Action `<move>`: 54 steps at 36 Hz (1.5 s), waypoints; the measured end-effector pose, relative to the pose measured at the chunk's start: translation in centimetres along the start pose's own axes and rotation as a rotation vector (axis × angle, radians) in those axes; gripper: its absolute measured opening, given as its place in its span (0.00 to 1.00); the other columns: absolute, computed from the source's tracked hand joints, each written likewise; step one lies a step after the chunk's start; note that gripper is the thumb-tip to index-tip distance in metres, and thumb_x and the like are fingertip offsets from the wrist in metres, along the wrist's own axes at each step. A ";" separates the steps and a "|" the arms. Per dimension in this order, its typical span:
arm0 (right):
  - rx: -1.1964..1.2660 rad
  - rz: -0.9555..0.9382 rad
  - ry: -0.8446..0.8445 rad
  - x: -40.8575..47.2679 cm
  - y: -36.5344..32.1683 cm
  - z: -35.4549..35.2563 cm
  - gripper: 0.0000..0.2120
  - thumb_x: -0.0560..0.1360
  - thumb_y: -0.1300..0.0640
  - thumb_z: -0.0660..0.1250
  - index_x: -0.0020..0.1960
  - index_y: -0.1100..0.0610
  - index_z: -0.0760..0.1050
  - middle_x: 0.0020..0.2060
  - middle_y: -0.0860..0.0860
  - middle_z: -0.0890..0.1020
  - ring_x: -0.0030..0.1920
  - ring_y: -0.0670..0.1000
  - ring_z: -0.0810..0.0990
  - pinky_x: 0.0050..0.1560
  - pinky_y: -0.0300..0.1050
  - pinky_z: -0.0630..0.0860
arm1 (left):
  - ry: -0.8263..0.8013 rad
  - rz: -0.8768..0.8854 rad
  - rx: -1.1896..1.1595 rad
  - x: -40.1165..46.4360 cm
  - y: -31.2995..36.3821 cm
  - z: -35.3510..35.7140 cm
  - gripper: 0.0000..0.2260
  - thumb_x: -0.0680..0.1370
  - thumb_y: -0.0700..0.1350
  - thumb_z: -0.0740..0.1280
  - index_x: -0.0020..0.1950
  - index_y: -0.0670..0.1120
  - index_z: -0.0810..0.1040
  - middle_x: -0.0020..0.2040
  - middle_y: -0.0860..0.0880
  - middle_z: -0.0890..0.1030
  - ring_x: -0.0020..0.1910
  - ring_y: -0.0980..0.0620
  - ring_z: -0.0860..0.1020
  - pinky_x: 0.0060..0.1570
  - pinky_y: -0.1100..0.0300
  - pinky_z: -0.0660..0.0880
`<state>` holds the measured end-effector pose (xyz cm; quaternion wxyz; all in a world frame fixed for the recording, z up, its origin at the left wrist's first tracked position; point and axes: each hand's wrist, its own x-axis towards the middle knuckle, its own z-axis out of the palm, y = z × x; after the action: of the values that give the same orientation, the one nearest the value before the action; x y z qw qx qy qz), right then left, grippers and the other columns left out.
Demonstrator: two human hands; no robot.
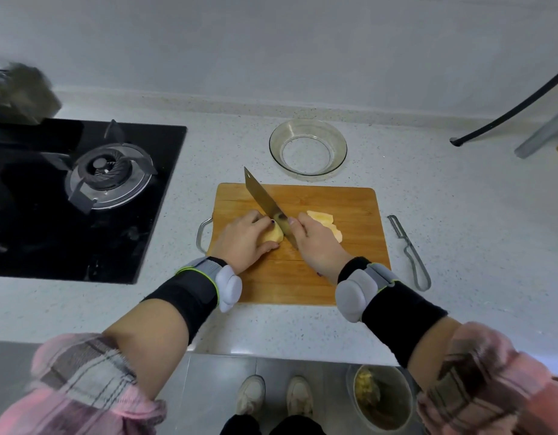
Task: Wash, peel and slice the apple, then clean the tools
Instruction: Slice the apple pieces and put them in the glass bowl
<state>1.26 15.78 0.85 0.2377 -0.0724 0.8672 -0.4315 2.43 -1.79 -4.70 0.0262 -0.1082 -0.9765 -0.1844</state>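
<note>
A wooden cutting board (334, 284) lies on the counter. My left hand (244, 240) holds a peeled, pale yellow apple piece (273, 237) down on the board, fingers curled over it. My right hand (321, 246) grips the handle of a cleaver (263, 197), whose blade stands edge-down just right of that piece and points away to the upper left. Cut apple slices (324, 222) lie behind my right hand, partly hidden by it. A grey peeler (411, 252) rests on the counter right of the board.
An empty glass bowl (308, 151) stands behind the board. A black gas hob (83, 196) fills the counter to the left. A black hose (510, 111) crosses the far right. On the floor below sits a bin (382, 397) with scraps.
</note>
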 end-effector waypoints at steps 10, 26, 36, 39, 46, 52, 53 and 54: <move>0.023 0.002 0.030 -0.8 -0.1 -1.1 0.16 0.84 0.46 0.52 0.43 0.56 0.65 0.33 0.51 0.70 0.30 0.49 0.66 0.29 0.42 0.65 | -0.012 0.034 0.053 -0.2 0.2 -0.2 0.18 0.76 0.55 0.68 0.57 0.43 0.76 0.53 0.46 0.75 0.42 0.43 0.75 0.38 0.54 0.71; 0.008 0.006 0.038 -1.4 -0.2 -1.2 0.19 0.84 0.46 0.53 0.50 0.63 0.67 0.33 0.53 0.70 0.29 0.49 0.65 0.25 0.37 0.63 | -0.034 0.042 0.047 -0.1 0.1 -0.5 0.18 0.76 0.56 0.68 0.57 0.44 0.76 0.52 0.46 0.75 0.44 0.44 0.75 0.38 0.58 0.65; 0.091 0.071 0.000 -0.5 0.0 0.2 0.16 0.84 0.46 0.52 0.45 0.56 0.65 0.31 0.53 0.67 0.26 0.51 0.64 0.25 0.43 0.65 | 0.004 0.054 -0.005 -0.3 -0.4 0.1 0.18 0.74 0.55 0.70 0.54 0.44 0.77 0.49 0.47 0.76 0.42 0.44 0.76 0.36 0.57 0.69; 0.089 0.083 0.003 -0.4 -0.1 0.4 0.16 0.84 0.46 0.52 0.45 0.56 0.64 0.30 0.52 0.66 0.26 0.51 0.62 0.25 0.43 0.64 | 0.009 0.066 -0.011 -0.3 -0.5 0.0 0.19 0.74 0.57 0.69 0.55 0.45 0.77 0.51 0.48 0.76 0.44 0.45 0.76 0.37 0.57 0.70; 0.109 0.113 0.004 -0.8 0.0 -0.5 0.16 0.84 0.45 0.52 0.44 0.55 0.64 0.30 0.51 0.65 0.24 0.49 0.61 0.23 0.41 0.64 | -0.029 0.168 0.018 -0.3 -0.9 -0.6 0.14 0.76 0.51 0.68 0.55 0.43 0.78 0.55 0.47 0.77 0.50 0.45 0.75 0.44 0.51 0.76; 0.095 0.080 0.023 -1.7 0.1 -1.1 0.17 0.84 0.45 0.52 0.46 0.58 0.66 0.28 0.52 0.67 0.21 0.47 0.62 0.22 0.41 0.64 | -0.039 0.126 0.013 -0.1 -0.5 -0.7 0.15 0.77 0.52 0.66 0.57 0.43 0.77 0.53 0.47 0.75 0.47 0.46 0.74 0.42 0.56 0.71; 0.092 0.080 0.023 -1.8 0.1 -1.1 0.18 0.84 0.45 0.53 0.46 0.58 0.66 0.29 0.52 0.67 0.22 0.48 0.62 0.22 0.41 0.64 | -0.041 0.122 0.014 -0.2 -0.5 -0.7 0.15 0.77 0.52 0.66 0.57 0.43 0.77 0.53 0.46 0.75 0.47 0.46 0.74 0.43 0.56 0.70; 0.083 0.081 0.022 -1.9 0.0 -1.1 0.18 0.84 0.44 0.53 0.47 0.60 0.67 0.29 0.52 0.67 0.22 0.48 0.63 0.22 0.42 0.64 | -0.040 0.120 0.015 -0.2 -0.5 -0.8 0.15 0.77 0.52 0.67 0.57 0.42 0.77 0.52 0.46 0.75 0.47 0.46 0.74 0.43 0.56 0.69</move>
<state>2.37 17.24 2.07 0.2482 -0.0226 0.8532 -0.4581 2.54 -2.54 -4.18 0.0183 -0.1699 -0.9700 -0.1728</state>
